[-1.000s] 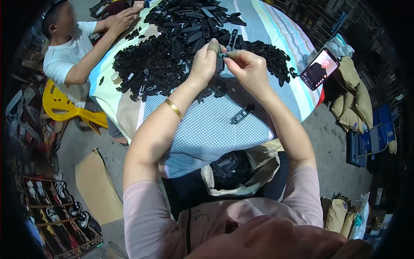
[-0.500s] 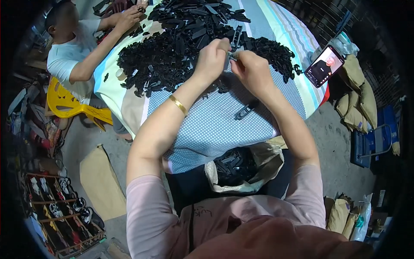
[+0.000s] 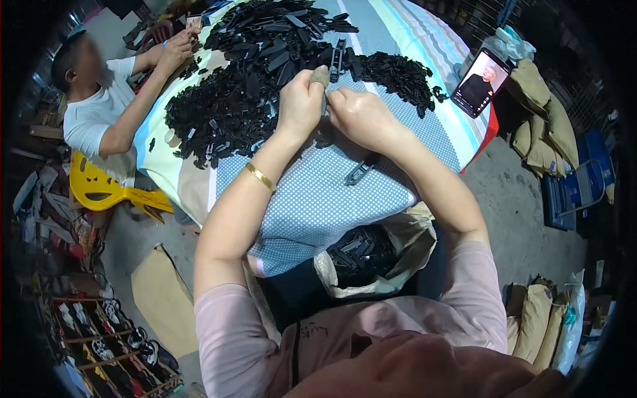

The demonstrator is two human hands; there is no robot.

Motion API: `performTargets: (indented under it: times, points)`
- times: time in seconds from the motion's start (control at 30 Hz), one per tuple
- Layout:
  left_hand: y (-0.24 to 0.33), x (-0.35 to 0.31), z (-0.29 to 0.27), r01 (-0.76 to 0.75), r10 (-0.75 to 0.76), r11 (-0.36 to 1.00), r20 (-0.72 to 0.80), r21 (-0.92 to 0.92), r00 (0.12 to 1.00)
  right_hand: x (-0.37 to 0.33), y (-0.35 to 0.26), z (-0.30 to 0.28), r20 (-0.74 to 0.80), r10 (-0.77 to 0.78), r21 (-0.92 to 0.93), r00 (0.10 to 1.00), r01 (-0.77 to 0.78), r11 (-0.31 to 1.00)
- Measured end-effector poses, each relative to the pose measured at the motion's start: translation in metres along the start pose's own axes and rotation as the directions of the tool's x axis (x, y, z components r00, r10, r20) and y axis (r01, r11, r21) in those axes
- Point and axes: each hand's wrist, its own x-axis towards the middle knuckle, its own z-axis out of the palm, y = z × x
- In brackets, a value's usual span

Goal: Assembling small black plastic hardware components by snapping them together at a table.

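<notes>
My left hand [image 3: 300,106] and my right hand [image 3: 363,118] meet above the near part of the table, both closed. A narrow dark plastic piece [image 3: 325,105] shows between them, mostly hidden by my fingers. A greyish cover [image 3: 320,75] sits on my left thumb. Just beyond my hands, a long black clip-like part [image 3: 338,60] lies at the edge of a large heap of black plastic parts [image 3: 229,99]. Nearer me, a similar single part [image 3: 359,174] rests on the dotted cloth, beside my right forearm.
A smaller black heap [image 3: 398,76] and a lit phone [image 3: 482,83] are at the right. A co-worker [image 3: 109,99] handles something across the left edge, near a yellow chair [image 3: 99,189]. An open sack [image 3: 325,272] of black parts is at my lap. Filled sacks [image 3: 561,126] stand right.
My hands have drawn closer together and my right fist has turned over at the piece. The whole view has shifted slightly. The co-worker's hands have come lower and nearer to the body.
</notes>
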Motion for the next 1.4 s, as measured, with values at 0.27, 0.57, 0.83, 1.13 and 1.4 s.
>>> performTargets:
  times: [0.27, 0.57, 0.83, 1.13, 1.4]
  points:
    - [0.005, -0.004, 0.006, 0.069, -0.067, 0.998, -0.206, 0.004, 0.976, 0.001, -0.007, 0.005, 0.009, -0.012, 0.06, 1.0, 0.011, 0.998]
    - [0.007, 0.008, -0.016, 0.212, -0.206, 0.939, 0.052, -0.272, 0.977, 0.008, 0.01, -0.007, 0.105, 0.197, 0.25, 0.975, -0.218, 0.943]
    - [0.051, -0.023, -0.028, -0.214, 0.017, 0.96, 0.728, 0.179, 0.686, -0.001, 0.025, 0.007, 0.458, 0.187, 0.42, 0.869, -0.397, 0.816]
    - [-0.027, 0.03, -0.085, 0.227, -0.212, 0.517, -0.134, 0.826, 0.968, 0.001, 0.012, 0.0, 0.409, 0.125, 0.469, 0.904, -0.326, 0.821]
    - [-0.027, 0.028, -0.06, 0.098, -0.014, 0.469, -0.103, 0.878, 0.995, 0.001, 0.023, 0.001, 0.121, 0.331, 0.478, 0.936, -0.347, 0.807]
